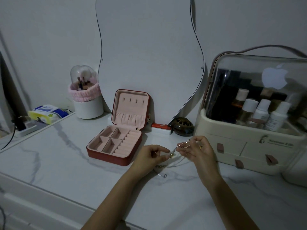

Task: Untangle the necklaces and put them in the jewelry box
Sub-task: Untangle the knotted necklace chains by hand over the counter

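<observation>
Left hand (150, 155) and right hand (197, 149) each pinch strands of the tangled necklaces (176, 152) above the tabletop (49, 163), open jewelry box (116, 143) at 9 o'clock; risk: pulling apart could tighten the knot.

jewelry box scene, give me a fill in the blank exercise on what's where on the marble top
1. The red square jewelry box with pink lining sits with its lid ____.
2. Both hands, left and right, hold the thin tangled necklaces to the ____ of that box.
3. The compartments of the box hold ____ necklaces.
4. The round white brush holder wears a fluffy ____ band.

Missing words: open; right; no; pink
</observation>
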